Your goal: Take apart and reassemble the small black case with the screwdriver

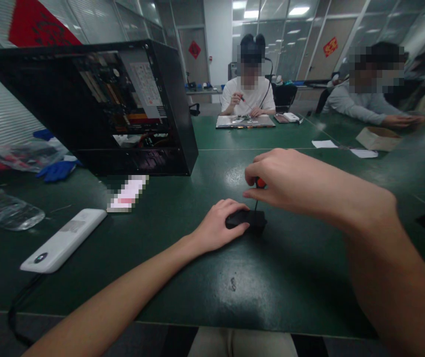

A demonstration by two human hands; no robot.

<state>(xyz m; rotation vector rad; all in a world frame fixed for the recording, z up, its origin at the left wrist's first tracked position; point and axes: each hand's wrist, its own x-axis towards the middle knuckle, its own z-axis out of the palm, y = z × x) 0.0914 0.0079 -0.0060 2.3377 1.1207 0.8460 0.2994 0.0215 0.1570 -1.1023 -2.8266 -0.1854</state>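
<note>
A small black box-shaped part (258,221) lies on the green table in front of me. My left hand (224,223) grips its left end, with the thumb on the near side and the fingers over the far side. Above it, my right hand (272,179) is closed around a screwdriver (260,183). Only a bit of its red-orange handle shows between the fingers. The thin dark shaft points down to the top of the black part; whether the tip sits in a screw is too small to tell.
An open black computer case (177,114) stands at the back left. Nearer are a white power strip (64,240) with a cord, a clear bottle (15,210) and blue gloves (57,171). Across the table (197,292), a person (247,94) works over a flat panel; another sits right.
</note>
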